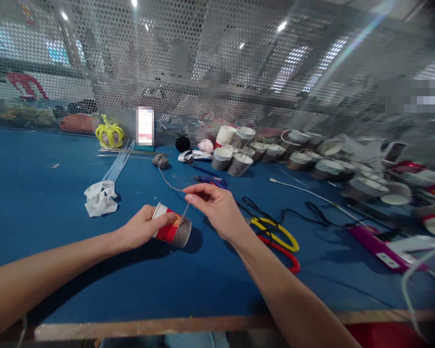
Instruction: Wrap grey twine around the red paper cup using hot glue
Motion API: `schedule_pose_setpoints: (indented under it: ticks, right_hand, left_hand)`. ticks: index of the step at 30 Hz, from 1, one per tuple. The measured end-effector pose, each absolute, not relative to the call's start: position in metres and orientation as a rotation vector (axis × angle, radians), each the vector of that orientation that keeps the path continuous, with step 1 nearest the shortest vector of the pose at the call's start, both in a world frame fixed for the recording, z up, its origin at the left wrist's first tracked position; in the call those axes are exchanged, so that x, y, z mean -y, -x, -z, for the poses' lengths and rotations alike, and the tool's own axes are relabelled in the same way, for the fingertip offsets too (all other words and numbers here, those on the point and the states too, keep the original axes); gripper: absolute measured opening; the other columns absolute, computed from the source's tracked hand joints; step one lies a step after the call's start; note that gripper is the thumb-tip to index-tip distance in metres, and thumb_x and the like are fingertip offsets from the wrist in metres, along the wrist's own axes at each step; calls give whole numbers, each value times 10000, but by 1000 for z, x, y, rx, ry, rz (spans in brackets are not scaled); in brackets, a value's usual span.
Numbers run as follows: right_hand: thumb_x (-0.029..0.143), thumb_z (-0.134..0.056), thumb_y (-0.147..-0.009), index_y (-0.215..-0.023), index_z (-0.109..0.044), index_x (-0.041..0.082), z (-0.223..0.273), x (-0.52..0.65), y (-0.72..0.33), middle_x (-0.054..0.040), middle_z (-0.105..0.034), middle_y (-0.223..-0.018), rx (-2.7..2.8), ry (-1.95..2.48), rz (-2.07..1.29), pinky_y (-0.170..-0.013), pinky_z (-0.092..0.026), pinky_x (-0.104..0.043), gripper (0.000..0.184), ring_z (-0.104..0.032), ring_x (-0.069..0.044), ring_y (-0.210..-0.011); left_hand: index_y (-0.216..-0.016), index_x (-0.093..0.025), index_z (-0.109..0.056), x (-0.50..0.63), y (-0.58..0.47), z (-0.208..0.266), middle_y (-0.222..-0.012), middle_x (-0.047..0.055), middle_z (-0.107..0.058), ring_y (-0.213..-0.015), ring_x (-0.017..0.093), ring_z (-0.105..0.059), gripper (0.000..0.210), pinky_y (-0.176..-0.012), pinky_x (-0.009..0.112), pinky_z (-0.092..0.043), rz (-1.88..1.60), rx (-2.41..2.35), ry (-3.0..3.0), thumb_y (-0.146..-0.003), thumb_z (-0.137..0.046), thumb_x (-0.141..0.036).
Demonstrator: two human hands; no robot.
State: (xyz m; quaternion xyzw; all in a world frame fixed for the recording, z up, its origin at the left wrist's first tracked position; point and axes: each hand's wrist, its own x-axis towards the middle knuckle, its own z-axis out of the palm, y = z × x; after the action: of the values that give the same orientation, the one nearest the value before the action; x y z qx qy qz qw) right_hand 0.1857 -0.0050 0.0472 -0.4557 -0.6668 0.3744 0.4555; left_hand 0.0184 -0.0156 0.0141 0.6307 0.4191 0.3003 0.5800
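Single head-worn view, forward and down

Both the person's bare arms angle inward: the left forearm point(58, 263) lies low, its left hand point(142, 228) curled in a grip, thumb on top. The right hand point(219, 210) is slightly higher, 2 digits, thumb and forefinger, pinched together.

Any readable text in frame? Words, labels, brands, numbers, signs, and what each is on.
None legible.
Red-and-white cup in the left hand: yellow print on the red band, too small and blurred to read.
Bright upright screen at the back of the table: pixelated, unreadable.
Purple power strip at right: no marking I can read.
Red item at far right: too blurred to tell whether it bears text.
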Motion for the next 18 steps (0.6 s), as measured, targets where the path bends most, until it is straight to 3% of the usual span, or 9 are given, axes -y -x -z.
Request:
schedule_pose_setpoints:
  ticks: [18]
  right_hand:
    - [188,-565,-677,-764,-616,150,-41,5,-183,-12,-620,-718,1706,1244,-1050,-668,-429,-253,108,-545,-106,-659]
  left_hand:
    - [-520,-130,-406,25,-15,-15,-483,-55,-320,-450,48,-235,351,-415,169,-225,-772,-856,-1584,-757,-429,-387]
